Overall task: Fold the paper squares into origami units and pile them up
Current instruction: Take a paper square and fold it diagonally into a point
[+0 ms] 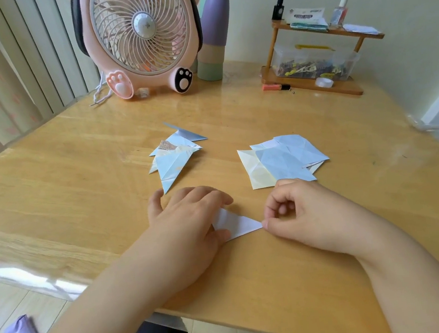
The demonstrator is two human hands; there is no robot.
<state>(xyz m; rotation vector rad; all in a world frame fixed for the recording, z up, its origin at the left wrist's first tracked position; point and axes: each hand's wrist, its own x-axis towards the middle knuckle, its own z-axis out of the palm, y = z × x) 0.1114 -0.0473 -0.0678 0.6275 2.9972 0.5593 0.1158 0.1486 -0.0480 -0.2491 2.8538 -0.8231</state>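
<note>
Fingers [271,222] of the right hand [310,216] pinch the white paper triangle's [240,223] tip, likely sharpening its crease, while the left hand [191,219] presses it flat against the desk [75,170].

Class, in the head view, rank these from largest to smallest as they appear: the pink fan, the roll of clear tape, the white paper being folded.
1. Pink fan
2. White paper being folded, though the left hand hides part of it
3. Roll of clear tape; it sits farther from the camera, so true size is unsure.
</note>
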